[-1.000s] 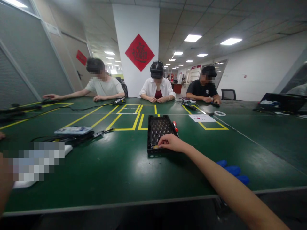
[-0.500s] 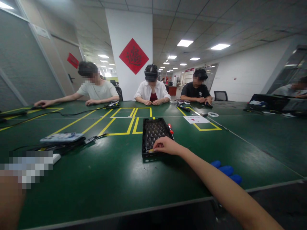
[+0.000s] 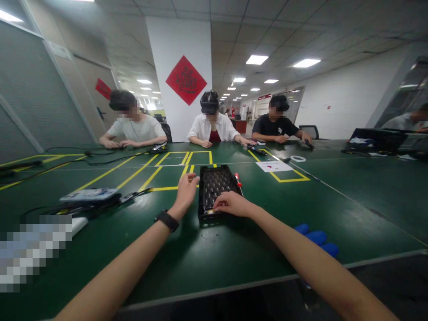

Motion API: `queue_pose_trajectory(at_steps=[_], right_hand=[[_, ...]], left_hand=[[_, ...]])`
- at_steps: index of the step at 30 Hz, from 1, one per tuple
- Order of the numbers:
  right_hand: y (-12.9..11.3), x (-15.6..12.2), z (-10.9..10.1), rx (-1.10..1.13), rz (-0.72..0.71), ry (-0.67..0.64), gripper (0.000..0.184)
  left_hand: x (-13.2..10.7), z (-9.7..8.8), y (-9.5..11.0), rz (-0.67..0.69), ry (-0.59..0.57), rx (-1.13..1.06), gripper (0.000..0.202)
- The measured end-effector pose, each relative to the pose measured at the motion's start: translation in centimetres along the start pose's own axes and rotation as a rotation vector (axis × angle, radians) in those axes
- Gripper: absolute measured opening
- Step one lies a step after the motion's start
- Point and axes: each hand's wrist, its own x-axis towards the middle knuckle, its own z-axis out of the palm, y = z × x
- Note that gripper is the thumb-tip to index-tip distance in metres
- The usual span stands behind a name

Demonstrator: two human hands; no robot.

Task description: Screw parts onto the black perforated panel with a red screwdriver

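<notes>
A black rectangular tray (image 3: 202, 187) with rows of small metallic bits inside stands on the green table in front of me. My right hand (image 3: 230, 203) reaches over its near right side, thumb and fingers pinched together at the near end. Right by these fingertips lies a small yellowish piece (image 3: 211, 211); whether they grip it or something smaller, I cannot tell. My left hand (image 3: 187, 191), with a black watch (image 3: 166, 220) on the wrist, is beside the tray's left wall, fingers bent and apart, holding nothing visible. Against the tray's right side rests a red-handled tool (image 3: 238, 179).
Blue rounded objects (image 3: 317, 238) lie right of my right forearm. At left are a light-blue flat box (image 3: 89, 195) and black cables. A white paper (image 3: 273, 166) and a white ring (image 3: 297, 158) lie at right. Several people sit across the table (image 3: 150, 263).
My left hand has come from the lower left to the tray's left side. My right hand stays pinched at the tray's near end. Across the table, several people have shifted their arms.
</notes>
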Motion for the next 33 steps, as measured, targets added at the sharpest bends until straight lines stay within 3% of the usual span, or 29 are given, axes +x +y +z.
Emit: queue_pose_trajectory(at_steps=[3, 8, 18, 25, 33], right_hand=[[0.1, 0.1, -0.1, 0.027, 0.020, 0.004, 0.020], [0.1, 0.2, -0.1, 0.052, 0.059, 0.000, 0.021], [-0.1, 0.4, 0.3, 0.021, 0.034, 0.017, 0.020], [0.9, 0.6, 0.7, 0.234, 0.090, -0.044, 0.027], [0.5, 0.5, 0.5, 0.152, 0.051, -0.038, 0.024]], left_hand=[[1.2, 2.1, -2.1, -0.138, -0.127, 0.181, 0.037], [3.6, 3.9, -4.5, -0.148, -0.158, 0.268, 0.030], [3.3, 3.8, -6.1, -0.004, -0.202, 0.226, 0.052], [2.9, 3.8, -6.2, 0.089, -0.200, 0.209, 0.052], [3.0, 3.9, -6.5, 0.105, -0.207, 0.182, 0.052]])
